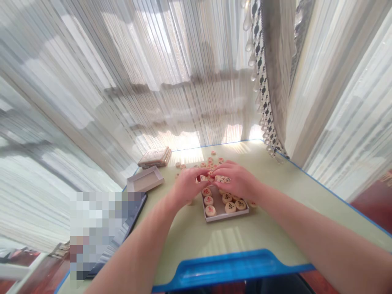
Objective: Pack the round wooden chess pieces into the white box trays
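Note:
My left hand point(188, 183) and my right hand point(236, 178) meet over the far end of a shallow white box point(226, 217). The fingers of both are curled, and their tips come together around a round Chinese chess piece point(210, 176), partly hidden by them. Inside the box, red-marked pieces point(209, 200) line the left side. Black-marked pieces point(230, 207) sit on the right, some covered by my right hand. Beyond my hands, several loose pieces point(210, 161) lie scattered on the table.
The pale green table point(190, 237) has a blue rim and a blue front tray point(226, 265). To the left are an open box lid point(147, 179), stacked boxes or books point(155, 157) and a dark-edged, pixelated device point(134, 220). String curtains point(183, 81) hang behind.

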`<state>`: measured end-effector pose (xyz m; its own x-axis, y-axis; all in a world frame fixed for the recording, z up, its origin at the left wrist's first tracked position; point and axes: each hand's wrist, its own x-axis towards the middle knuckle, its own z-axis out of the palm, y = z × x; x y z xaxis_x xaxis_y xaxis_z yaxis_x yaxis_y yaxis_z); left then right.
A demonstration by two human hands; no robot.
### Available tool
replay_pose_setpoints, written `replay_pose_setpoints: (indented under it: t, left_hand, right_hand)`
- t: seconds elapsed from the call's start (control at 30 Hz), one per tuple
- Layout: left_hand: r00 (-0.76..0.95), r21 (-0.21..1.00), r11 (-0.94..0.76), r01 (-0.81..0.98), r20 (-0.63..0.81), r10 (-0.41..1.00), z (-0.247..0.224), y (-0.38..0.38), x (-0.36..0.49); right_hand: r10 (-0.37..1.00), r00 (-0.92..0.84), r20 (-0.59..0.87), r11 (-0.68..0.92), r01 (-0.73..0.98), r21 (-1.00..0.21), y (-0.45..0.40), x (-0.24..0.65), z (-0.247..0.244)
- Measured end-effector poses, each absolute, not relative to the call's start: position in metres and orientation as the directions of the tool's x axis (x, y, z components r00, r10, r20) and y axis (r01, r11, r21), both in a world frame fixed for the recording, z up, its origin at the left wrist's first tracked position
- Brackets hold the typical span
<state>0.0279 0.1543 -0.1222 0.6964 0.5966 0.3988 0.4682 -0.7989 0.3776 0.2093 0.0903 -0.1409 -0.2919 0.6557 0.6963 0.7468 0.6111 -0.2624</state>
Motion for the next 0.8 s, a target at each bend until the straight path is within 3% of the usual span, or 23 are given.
replay_pose_setpoints:
  t: [0.4,0.63,0.8]
  left_hand:
    - [0.702,0.385,-0.819,0.425,0.430,0.567,-0.119,0.151,0.027]
    - [0.718,0.293,-0.813,0.503,0.383,0.581,-0.115,0.154,0.023]
    - [0.758,0.280,-0.822,0.497,0.321,0.567,-0.116,0.154,0.025]
  right_hand:
    - [0.701,-0.248,0.669,0.564,0.766,-0.307,0.087,0.206,-0.139]
    - [0.839,-0.214,0.500,0.429,0.825,-0.369,0.093,0.203,-0.143]
    - [0.876,-0.208,0.436,0.378,0.858,-0.348,0.098,0.203,-0.141]
